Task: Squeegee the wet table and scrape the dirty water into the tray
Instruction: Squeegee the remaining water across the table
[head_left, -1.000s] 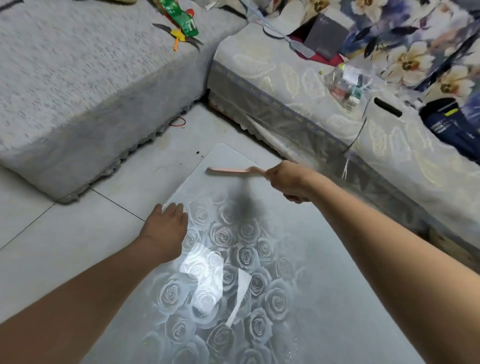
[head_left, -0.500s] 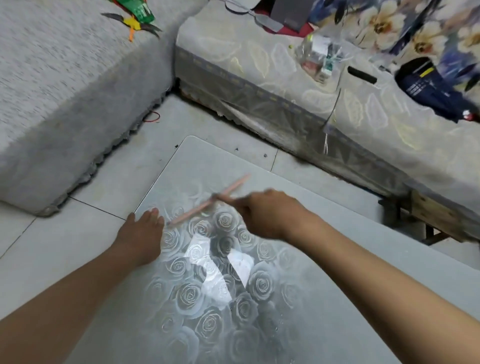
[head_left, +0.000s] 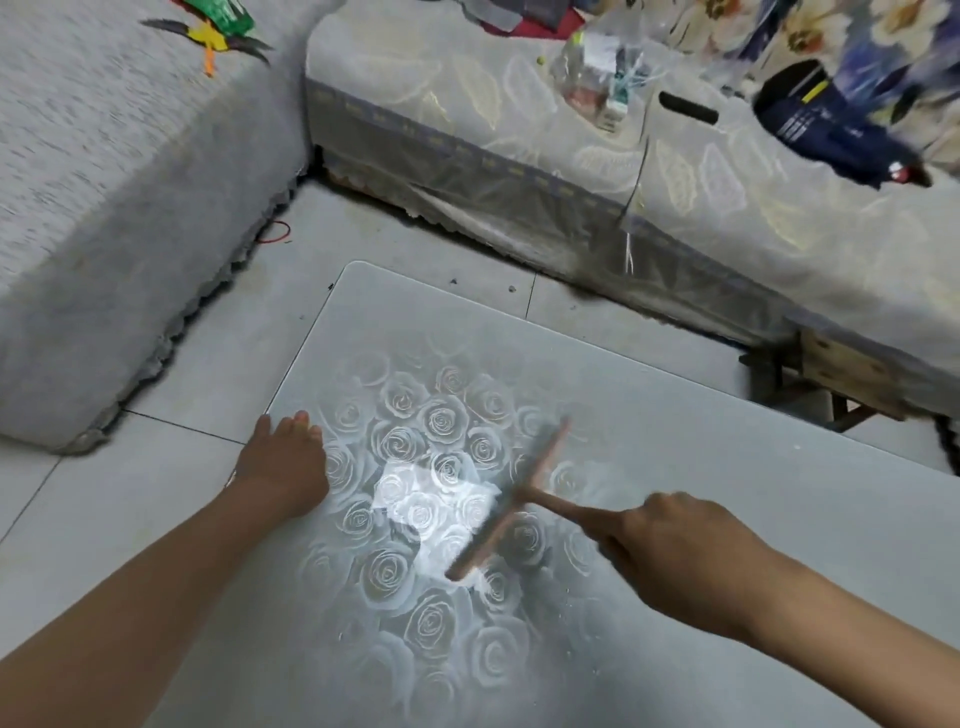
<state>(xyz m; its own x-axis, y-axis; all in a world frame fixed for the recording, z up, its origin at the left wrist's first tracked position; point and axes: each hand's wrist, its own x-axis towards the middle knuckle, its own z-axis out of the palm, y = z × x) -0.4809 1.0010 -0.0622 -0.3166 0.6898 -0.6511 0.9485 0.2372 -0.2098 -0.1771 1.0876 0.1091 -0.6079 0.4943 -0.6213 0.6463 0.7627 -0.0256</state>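
Nearest the viewer, two bare forearms reach in from the bottom edge over a low table (head_left: 727, 467) whose glossy grey top is printed with pale roses and catches a bright patch of reflected light. The right hand (head_left: 680, 561) has its fingers curled round the handle of a squeegee (head_left: 511, 501). The squeegee is T-shaped and pinkish tan, with a short straight handle meeting a long thin blade at its middle. It lies near the centre of the tabletop, its blade running diagonally from lower left to upper right across the roses, slightly blurred. A few small water droplets (head_left: 485, 590) glisten beside the blade's lower end. The left hand (head_left: 283, 467) rests palm down at the table's left edge, fingers straight and close together, holding nothing. Beyond the table lies a pale tiled floor (head_left: 208, 338) with a small red loop (head_left: 275, 232) on it. To the far left is a grey fabric-covered seat (head_left: 104, 182) with a green and yellow toy (head_left: 218, 26) on top. At the far right, a sofa under a leaf-patterned cover (head_left: 493, 119) holds a clear plastic bag (head_left: 597, 62) and a dark blue object (head_left: 831, 124).
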